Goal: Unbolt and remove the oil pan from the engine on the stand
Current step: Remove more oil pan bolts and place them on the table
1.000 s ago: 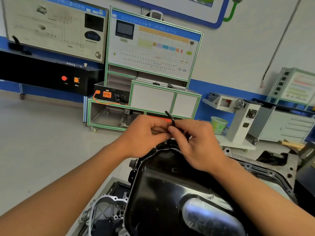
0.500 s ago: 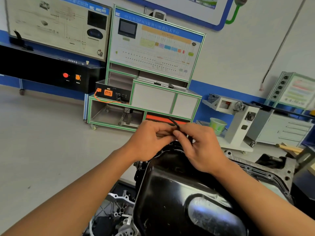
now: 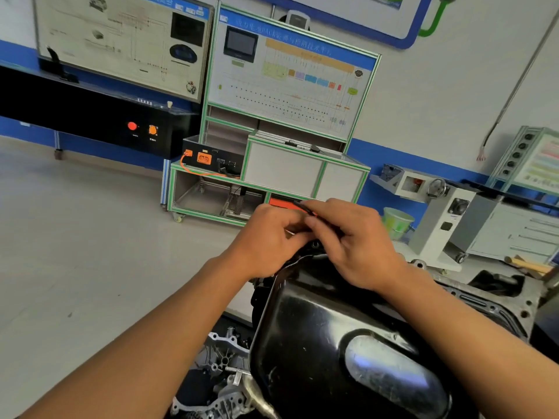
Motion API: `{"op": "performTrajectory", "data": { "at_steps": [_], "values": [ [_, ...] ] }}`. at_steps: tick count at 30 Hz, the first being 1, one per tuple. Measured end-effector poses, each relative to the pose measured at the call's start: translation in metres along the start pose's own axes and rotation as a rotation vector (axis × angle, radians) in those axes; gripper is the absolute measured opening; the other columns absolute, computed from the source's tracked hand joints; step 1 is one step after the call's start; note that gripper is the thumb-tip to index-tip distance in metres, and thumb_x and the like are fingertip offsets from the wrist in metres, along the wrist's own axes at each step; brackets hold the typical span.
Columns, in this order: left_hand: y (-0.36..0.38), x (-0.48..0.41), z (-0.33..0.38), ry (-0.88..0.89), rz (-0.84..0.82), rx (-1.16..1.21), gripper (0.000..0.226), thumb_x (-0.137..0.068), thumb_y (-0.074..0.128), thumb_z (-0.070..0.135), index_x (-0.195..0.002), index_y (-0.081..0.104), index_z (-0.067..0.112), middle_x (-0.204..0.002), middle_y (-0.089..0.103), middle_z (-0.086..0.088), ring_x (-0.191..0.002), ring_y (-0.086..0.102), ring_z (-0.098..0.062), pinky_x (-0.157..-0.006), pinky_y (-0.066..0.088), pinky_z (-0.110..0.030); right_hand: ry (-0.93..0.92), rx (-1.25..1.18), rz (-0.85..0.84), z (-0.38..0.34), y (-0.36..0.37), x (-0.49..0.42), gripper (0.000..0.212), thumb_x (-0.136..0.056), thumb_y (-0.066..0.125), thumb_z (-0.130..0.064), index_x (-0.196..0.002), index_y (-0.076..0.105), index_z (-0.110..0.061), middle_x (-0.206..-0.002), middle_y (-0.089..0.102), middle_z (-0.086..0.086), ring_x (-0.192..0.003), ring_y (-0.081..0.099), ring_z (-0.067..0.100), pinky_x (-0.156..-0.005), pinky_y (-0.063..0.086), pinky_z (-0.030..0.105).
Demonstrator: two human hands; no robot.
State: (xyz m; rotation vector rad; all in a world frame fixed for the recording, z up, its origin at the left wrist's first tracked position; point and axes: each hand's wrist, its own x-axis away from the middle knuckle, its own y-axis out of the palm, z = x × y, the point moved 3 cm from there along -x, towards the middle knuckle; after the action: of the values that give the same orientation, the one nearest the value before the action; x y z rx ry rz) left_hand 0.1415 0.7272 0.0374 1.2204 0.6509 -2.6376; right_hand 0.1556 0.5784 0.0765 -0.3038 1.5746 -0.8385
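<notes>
while both forearms are reaching in from the near edge, the left hand point(image 3: 269, 237) and right hand point(image 3: 357, 246) are meeting fingertip to fingertip over the far rim of the pan point(image 3: 317, 334). the right hand is pinching a thin black rod point(image 3: 300, 204) between thumb and forefinger, with the rod's tip poking out up and to the left above the knuckles, and its other fingers are curling loosely downward. the left hand's fingers are curling in tight toward the right's, but whether they are gripping the rod or anything else i cannot tell, since the knuckles are hiding it. the pan, black and glossy, is lying bottom-up on the engine point(image 3: 511, 300) and filling the near middle of the scene, with its far rim just under the hands. the engine's grey flange is showing to the right of the pan, and a cast cover point(image 3: 222, 355) is sticking out at its near left. far behind, a green-framed bench point(image 3: 302, 164) is standing against the wall, a green bucket point(image 3: 397, 220) is sitting to its right, and a hammer point(image 3: 527, 264) is lying at the far right.
</notes>
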Motion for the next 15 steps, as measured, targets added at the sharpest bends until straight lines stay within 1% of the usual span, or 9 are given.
{"op": "performTrajectory", "data": {
  "at_steps": [1,2,4,6,8,10,12,13,15],
  "values": [
    [-0.002,0.0021,-0.0001,-0.004,0.008,-0.001,0.05,-0.083,0.071,-0.002,-0.063,0.058,0.043,-0.059,0.061,0.03,-0.054,0.053,0.017,-0.056,0.036,0.001,-0.012,0.014,-0.035,-0.003,0.0036,-0.0007,0.029,-0.099,0.058,-0.017,-0.125,0.067,-0.008,-0.105,0.073,0.002,-0.094,0.069,0.018,-0.081,0.056,0.036],
    [-0.003,0.0039,0.0012,-0.007,0.013,0.005,0.056,-0.082,0.07,-0.004,-0.06,0.053,0.045,-0.057,0.058,0.032,-0.051,0.05,0.017,-0.053,0.033,0.002,-0.015,0.026,-0.058,-0.0049,0.0059,-0.0011,0.032,-0.099,0.058,-0.017,-0.129,0.065,-0.009,-0.113,0.073,0.003,-0.1,0.07,0.021,-0.083,0.057,0.04],
    [-0.0021,0.0059,0.0011,-0.001,0.039,0.01,0.057,-0.081,0.068,-0.003,-0.058,0.05,0.046,-0.056,0.057,0.033,-0.049,0.048,0.018,-0.052,0.032,0.002,-0.015,0.039,-0.075,-0.0055,0.0069,-0.001,0.035,-0.099,0.058,-0.017,-0.134,0.061,-0.014,-0.12,0.072,-0.001,-0.106,0.068,0.018,-0.085,0.056,0.04],
    [0.0,0.0059,-0.0001,0.0,0.056,-0.004,0.052,-0.081,0.067,0.002,-0.059,0.051,0.046,-0.057,0.058,0.034,-0.052,0.049,0.017,-0.053,0.032,0.001,-0.013,0.055,-0.069,-0.0051,0.0059,0.0001,0.036,-0.1,0.056,-0.018,-0.136,0.059,-0.018,-0.121,0.071,-0.005,-0.106,0.067,0.014,-0.085,0.056,0.036],
    [0.0013,0.0058,-0.0029,-0.002,0.068,-0.005,0.044,-0.081,0.066,0.008,-0.058,0.054,0.044,-0.059,0.059,0.034,-0.054,0.052,0.017,-0.055,0.033,0.0,-0.001,0.032,-0.075,-0.0049,0.0061,0.0013,0.034,-0.1,0.054,-0.017,-0.134,0.06,-0.019,-0.119,0.072,-0.006,-0.103,0.068,0.015,-0.083,0.056,0.037],
    [0.0027,0.0068,-0.0052,0.007,0.057,-0.022,0.035,-0.079,0.064,0.011,-0.059,0.056,0.039,-0.059,0.059,0.034,-0.054,0.052,0.016,-0.055,0.033,-0.001,-0.023,0.009,-0.125,-0.0062,0.0086,0.0028,0.031,-0.1,0.05,-0.013,-0.127,0.063,-0.02,-0.11,0.073,-0.002,-0.096,0.069,0.019,-0.077,0.056,0.041],
    [0.0033,0.0078,-0.0046,0.036,0.075,-0.046,0.037,-0.076,0.062,0.013,-0.054,0.048,0.038,-0.055,0.055,0.032,-0.051,0.048,0.014,-0.053,0.031,-0.001,-0.044,-0.007,-0.164,-0.0072,0.0098,0.004,0.028,-0.098,0.046,-0.011,-0.118,0.063,-0.021,-0.099,0.072,0.001,-0.087,0.067,0.023,-0.072,0.054,0.042],
    [0.0036,0.008,-0.0038,0.039,0.081,-0.043,0.038,-0.076,0.062,0.014,-0.052,0.046,0.04,-0.053,0.053,0.03,-0.049,0.046,0.012,-0.051,0.029,-0.002,-0.044,-0.023,-0.168,-0.0072,0.0095,0.0039,0.026,-0.097,0.045,-0.011,-0.114,0.062,-0.02,-0.096,0.07,0.001,-0.084,0.066,0.022,-0.07,0.053,0.042],
    [0.0046,0.0069,-0.0031,0.035,0.069,-0.04,0.039,-0.075,0.061,0.014,-0.051,0.049,0.042,-0.051,0.051,0.027,-0.048,0.044,0.01,-0.049,0.028,-0.003,-0.038,-0.067,-0.159,-0.0073,0.0089,0.0033,0.024,-0.096,0.044,-0.009,-0.107,0.063,-0.016,-0.091,0.068,-0.001,-0.079,0.062,0.017,-0.07,0.051,0.036]
  ]
}}
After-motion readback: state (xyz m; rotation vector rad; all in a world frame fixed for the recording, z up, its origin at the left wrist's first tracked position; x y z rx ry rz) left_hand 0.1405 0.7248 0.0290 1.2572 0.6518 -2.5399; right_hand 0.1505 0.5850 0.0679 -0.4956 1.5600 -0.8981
